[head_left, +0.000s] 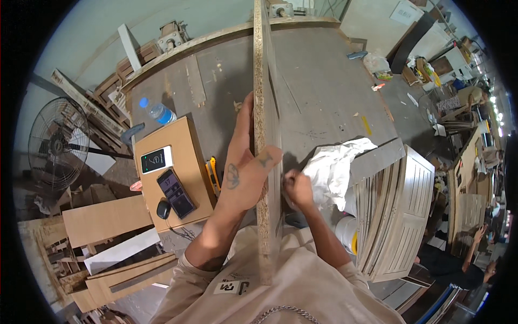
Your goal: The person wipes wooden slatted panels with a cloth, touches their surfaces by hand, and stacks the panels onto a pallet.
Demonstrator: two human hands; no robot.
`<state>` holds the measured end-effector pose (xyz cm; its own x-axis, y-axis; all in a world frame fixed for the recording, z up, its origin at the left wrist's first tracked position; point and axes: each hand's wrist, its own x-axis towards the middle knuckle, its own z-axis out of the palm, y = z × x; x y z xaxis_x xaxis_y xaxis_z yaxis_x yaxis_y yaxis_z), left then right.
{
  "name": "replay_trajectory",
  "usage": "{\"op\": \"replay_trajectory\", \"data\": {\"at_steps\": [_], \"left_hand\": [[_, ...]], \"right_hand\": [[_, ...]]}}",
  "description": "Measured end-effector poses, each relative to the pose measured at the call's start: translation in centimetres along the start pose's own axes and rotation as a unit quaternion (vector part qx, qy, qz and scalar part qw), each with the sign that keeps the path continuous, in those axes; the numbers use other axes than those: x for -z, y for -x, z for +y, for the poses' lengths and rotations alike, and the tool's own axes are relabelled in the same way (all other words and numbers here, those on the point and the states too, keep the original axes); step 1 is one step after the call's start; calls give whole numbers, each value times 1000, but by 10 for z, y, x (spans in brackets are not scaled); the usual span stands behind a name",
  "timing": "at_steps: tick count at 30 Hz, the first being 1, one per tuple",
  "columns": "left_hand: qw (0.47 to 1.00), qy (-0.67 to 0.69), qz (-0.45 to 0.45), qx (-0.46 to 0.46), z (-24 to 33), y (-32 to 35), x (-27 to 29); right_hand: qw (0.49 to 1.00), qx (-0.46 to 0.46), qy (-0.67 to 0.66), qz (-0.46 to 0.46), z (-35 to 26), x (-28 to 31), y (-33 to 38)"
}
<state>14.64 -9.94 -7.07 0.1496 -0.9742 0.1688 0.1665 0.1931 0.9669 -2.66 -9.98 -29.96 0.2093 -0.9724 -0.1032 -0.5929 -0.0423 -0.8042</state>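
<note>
A particleboard panel (pixel 259 75) stands on edge in front of me, its rough chip edge facing up and running from my chest to the far side of the worktable (pixel 324 70). My left hand (pixel 240 175) is closed on it, the thumb lying across the top edge and the fingers along the left face. On the other side, my right hand (pixel 298 189) is curled close against the right face. Whatever it may hold is hidden. A crumpled white cloth (pixel 334 170) lies just right of that hand.
Left on the table are a brown board (pixel 189 143) with two phones (pixel 176 193), a yellow utility knife (pixel 211 175) and a water bottle (pixel 159 112). A fan (pixel 58 143) stands far left. Stacked door panels (pixel 413 200) lean at right; beyond them is another person (pixel 453 265).
</note>
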Motion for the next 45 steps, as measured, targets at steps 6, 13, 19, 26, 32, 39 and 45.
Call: {"op": "replay_trajectory", "data": {"at_steps": [6, 13, 19, 26, 32, 39, 45], "left_hand": [[999, -37, -3, 4, -1, -2, 5], [999, -44, 6, 3, -9, -1, 6], [999, -52, 12, -1, -4, -1, 9], [998, -54, 20, -5, -6, -2, 8], [1000, -7, 16, 3, 0, 0, 6], [999, -38, 36, 6, 1, 3, 11], [998, 29, 22, 44, 4, 0, -3]], "right_hand": [[998, -2, 42, -56, -2, 4, -36], [996, -36, 53, -61, 8, -1, -9], [999, -22, 23, -5, 2, -1, -38], [997, -13, 62, -34, -3, 0, -15], [1000, 10, 25, 13, 4, -8, -63], [998, 47, 18, -28, 13, -6, 40], [996, 29, 0, 89, 22, 3, -95]]}}
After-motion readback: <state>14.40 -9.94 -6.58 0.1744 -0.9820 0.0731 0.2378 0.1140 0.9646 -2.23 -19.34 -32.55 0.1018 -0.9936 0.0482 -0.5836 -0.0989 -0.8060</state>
